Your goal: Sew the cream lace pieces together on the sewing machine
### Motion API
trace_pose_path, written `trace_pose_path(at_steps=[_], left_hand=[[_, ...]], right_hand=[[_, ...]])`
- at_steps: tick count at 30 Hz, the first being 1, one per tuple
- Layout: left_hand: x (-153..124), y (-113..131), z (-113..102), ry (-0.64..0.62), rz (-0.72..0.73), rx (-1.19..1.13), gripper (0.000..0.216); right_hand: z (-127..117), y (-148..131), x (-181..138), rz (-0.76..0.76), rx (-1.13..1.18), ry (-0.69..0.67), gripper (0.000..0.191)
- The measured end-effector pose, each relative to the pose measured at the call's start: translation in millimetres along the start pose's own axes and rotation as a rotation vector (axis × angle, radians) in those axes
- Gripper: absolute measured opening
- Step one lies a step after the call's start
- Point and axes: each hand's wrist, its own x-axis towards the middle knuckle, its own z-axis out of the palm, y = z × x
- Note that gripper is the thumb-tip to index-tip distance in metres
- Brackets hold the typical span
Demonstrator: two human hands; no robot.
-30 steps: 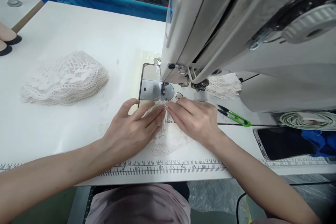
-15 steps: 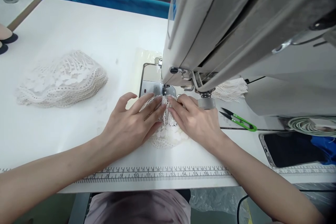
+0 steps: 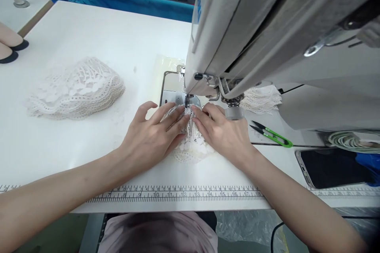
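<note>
A small piece of white lace (image 3: 190, 146) lies on the table under both my hands, its far edge at the needle (image 3: 187, 102) of the sewing machine (image 3: 267, 27). My left hand (image 3: 151, 138) lies flat on the lace's left side, fingers stretched toward the needle. My right hand (image 3: 222, 132) presses flat on the lace's right side, fingertips just short of the presser foot. Neither hand grips anything.
A stack of white lace pieces (image 3: 77, 89) sits to the left on the white table (image 3: 89, 35). More lace (image 3: 261, 99) lies behind the machine arm. Green thread snips (image 3: 271, 134) and a dark phone (image 3: 329, 168) lie to the right. A ruler strip (image 3: 178, 194) runs along the near edge.
Both hands have slid the lace piece away from me, bringing its far edge from short of the presser foot to under the needle.
</note>
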Motion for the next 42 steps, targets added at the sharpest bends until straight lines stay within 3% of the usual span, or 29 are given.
trace_pose_path(at_steps=[18,22,25,27,29,31,33,35,39,42], left_hand=[[0.9,-3.3,6.8,-0.032,-0.034,-0.007,0.031],[0.0,-2.5,3.7,-0.041,-0.025,-0.013,0.034],[-1.4,-3.7,-7.9,0.026,0.012,0.014,0.031],[-2.7,-6.3,-18.1,0.01,0.065,-0.025,0.028],[-4.4,-9.2,-26.4,-0.104,0.14,-0.106,0.03],[-6.5,-10.6,-30.7,-0.215,0.213,-0.148,0.026],[-8.3,-9.4,-31.7,-0.248,0.232,-0.132,0.016],[-8.6,-6.4,-32.5,-0.26,0.161,-0.148,0.021],[-0.7,-2.5,-39.8,-0.353,-0.136,-0.293,0.025],[11.4,-6.7,-43.5,-0.44,-0.231,-0.339,0.025]], right_hand=[[5.3,4.0,2.9,-0.009,-0.162,0.058,0.036],[0.3,7.5,0.8,-0.012,-0.105,0.074,0.034],[-12.7,10.0,-3.0,-0.023,0.043,0.07,0.032],[-23.5,11.5,-5.3,-0.056,0.246,-0.014,0.026],[-32.8,12.9,-6.8,-0.099,0.446,-0.182,0.024],[-38.5,14.2,-7.6,-0.114,0.555,-0.338,0.022],[-40.6,15.2,-8.2,-0.099,0.594,-0.396,0.01],[-41.0,15.7,-8.6,-0.052,0.639,-0.386,0.007],[-41.9,14.7,-8.5,0.131,0.807,-0.31,0.011],[-39.0,11.9,-7.3,0.149,0.842,-0.221,0.009]])
